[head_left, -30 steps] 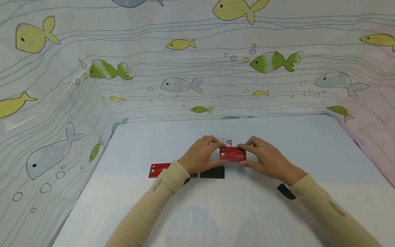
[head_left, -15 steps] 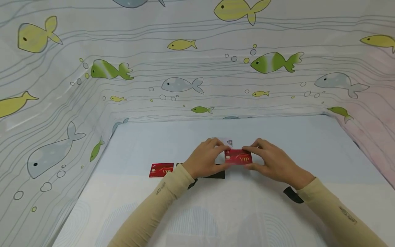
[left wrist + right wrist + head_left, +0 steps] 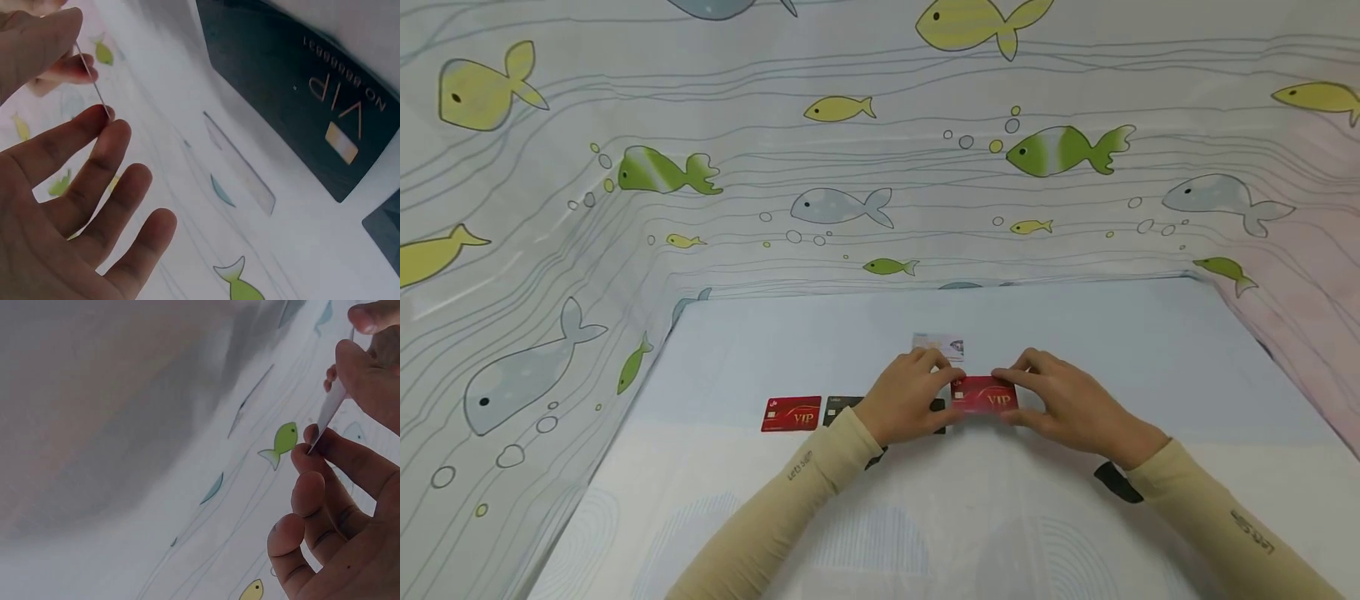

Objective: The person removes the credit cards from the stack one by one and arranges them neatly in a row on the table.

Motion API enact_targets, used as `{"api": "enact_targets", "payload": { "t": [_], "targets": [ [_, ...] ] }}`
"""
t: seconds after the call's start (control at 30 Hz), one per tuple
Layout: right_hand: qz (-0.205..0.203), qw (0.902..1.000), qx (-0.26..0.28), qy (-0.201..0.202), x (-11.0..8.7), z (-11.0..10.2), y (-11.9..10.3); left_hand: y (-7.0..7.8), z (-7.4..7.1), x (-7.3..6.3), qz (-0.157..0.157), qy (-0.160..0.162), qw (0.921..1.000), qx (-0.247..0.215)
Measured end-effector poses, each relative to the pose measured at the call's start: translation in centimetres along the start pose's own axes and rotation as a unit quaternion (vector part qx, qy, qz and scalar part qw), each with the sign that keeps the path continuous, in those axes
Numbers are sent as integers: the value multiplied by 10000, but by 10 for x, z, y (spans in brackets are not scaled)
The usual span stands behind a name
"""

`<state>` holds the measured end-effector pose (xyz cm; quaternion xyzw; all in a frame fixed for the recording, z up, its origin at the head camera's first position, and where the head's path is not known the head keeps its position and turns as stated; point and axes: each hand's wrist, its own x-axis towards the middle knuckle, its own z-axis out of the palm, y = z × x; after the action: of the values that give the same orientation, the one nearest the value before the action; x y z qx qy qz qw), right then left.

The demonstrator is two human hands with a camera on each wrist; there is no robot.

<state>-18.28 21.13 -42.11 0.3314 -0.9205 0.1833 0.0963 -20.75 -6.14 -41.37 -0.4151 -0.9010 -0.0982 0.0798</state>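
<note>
A red VIP card [image 3: 984, 394] is held between both hands, its printed face toward the head camera. My left hand [image 3: 910, 397] pinches its left end between thumb and fingers, and my right hand [image 3: 1063, 406] pinches the right end. Both wrist views show the card nearly edge-on, above the table. Under and beside my left hand lie black cards; one black VIP card [image 3: 300, 94] shows large in the left wrist view, while in the head view the hand partly covers them. Another red VIP card [image 3: 792, 414] lies at the row's left end.
Behind my left hand lies a pale card with a dark print [image 3: 938, 344], partly covered by the fingers. The table [image 3: 1000, 517] has a pale patterned cover. Fish-printed cloth [image 3: 850, 158] rises at the back and sides.
Both hands have carried the red card a little to the right and toward the person. More of the left red card, a black card and the pale card now shows.
</note>
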Motion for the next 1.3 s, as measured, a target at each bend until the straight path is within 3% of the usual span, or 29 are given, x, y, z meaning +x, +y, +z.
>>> {"api": "enact_targets", "payload": {
  "t": [0.3, 0.47, 0.87, 1.3],
  "targets": [
    [-189, 9997, -85, 93, -4, 8, 1, 1, 12, -2, 8, -184, 9998, 80],
    [-102, 9999, -86, 80, -6, 11, -1, 2, 16, -1, 0, -263, 9996, 84],
    [210, 9989, -27, -416, -5, 17, -4, 3, 22, -1, -76, -611, 9975, 332],
    [252, 9981, -83, -562, -5, 20, -4, 5, 26, 0, -210, -932, 9951, 237]
  ]
}}
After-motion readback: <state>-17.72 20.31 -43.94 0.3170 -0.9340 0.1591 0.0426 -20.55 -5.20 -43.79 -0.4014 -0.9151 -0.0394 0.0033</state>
